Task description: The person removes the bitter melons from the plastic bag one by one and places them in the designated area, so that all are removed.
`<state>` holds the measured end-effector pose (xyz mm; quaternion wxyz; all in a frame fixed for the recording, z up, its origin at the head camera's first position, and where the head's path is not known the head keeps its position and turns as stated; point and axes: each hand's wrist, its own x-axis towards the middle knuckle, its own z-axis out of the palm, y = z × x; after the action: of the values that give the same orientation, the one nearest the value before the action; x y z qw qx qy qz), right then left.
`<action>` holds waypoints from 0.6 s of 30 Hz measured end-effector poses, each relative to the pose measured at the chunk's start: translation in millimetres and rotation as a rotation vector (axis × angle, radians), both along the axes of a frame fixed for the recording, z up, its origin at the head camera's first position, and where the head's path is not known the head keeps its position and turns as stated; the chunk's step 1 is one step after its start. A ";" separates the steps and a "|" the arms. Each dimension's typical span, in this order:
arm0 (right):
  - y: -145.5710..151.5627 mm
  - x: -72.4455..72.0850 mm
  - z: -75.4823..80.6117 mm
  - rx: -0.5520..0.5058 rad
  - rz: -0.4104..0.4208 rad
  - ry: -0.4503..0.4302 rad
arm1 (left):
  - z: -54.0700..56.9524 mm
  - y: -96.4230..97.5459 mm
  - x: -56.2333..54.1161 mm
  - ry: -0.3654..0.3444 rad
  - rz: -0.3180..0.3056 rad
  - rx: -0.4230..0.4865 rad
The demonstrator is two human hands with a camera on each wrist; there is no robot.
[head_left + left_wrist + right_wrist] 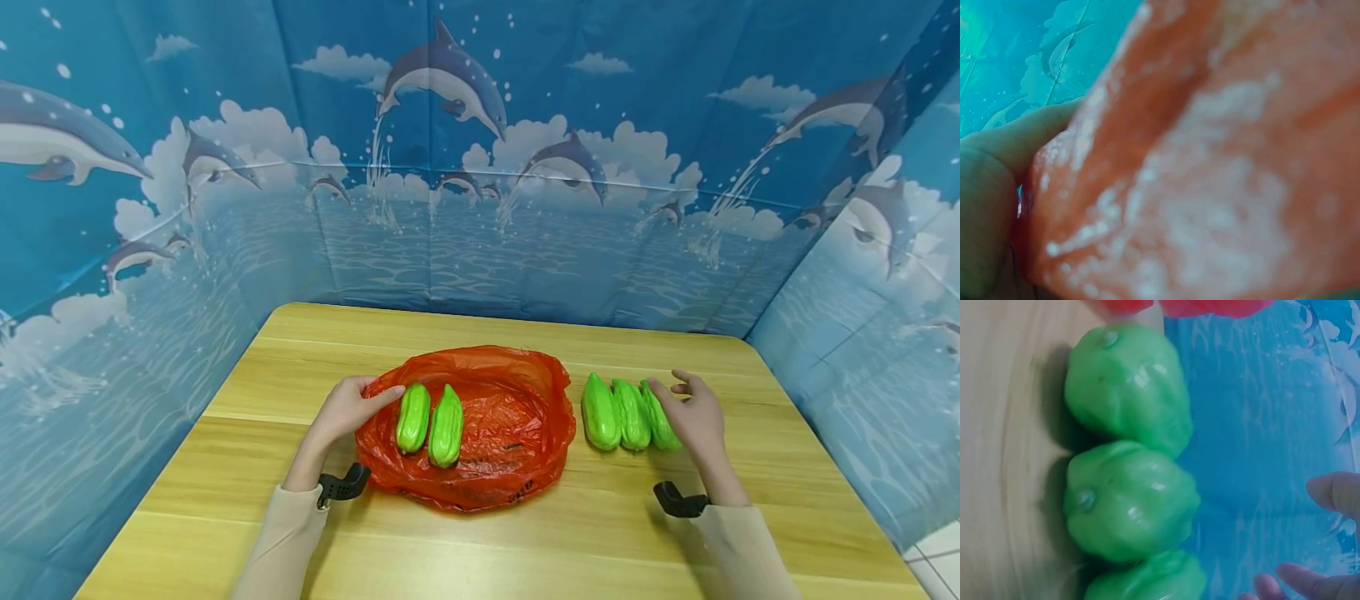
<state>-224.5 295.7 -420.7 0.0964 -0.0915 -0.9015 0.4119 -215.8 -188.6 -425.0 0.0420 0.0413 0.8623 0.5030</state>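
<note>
A red plastic bag (498, 492) lies spread wide on the table, its mouth facing up. Two green bitter melons, a left one (413, 418) and a right one (446, 427), lie side by side in it. My left hand (351, 410) holds the bag's left rim, thumb on the inner side; the bag (1179, 162) fills most of the left wrist view. In a row right of the bag are three more: the nearest melon (602, 412), the middle melon (632, 415) and the far-right melon (659, 421). My right hand (697, 417), fingers apart, overlaps the last of these.
The wooden table (480, 558) has a rounded back edge against a blue dolphin-print curtain (525, 242), which also runs along both sides. Black wrist mounts, a left one (345, 483) and a right one (678, 500), jut inward from the wrists.
</note>
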 end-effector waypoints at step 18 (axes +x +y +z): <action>-32.3 3.2 26.2 -0.002 0.130 0.064 | 0.0 -0.2 0.1 -0.001 -0.003 0.010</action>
<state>-221.3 263.3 -394.5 0.0979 -0.0196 -0.9017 0.4207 -215.7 -188.7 -424.9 0.0428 0.0426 0.8596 0.5073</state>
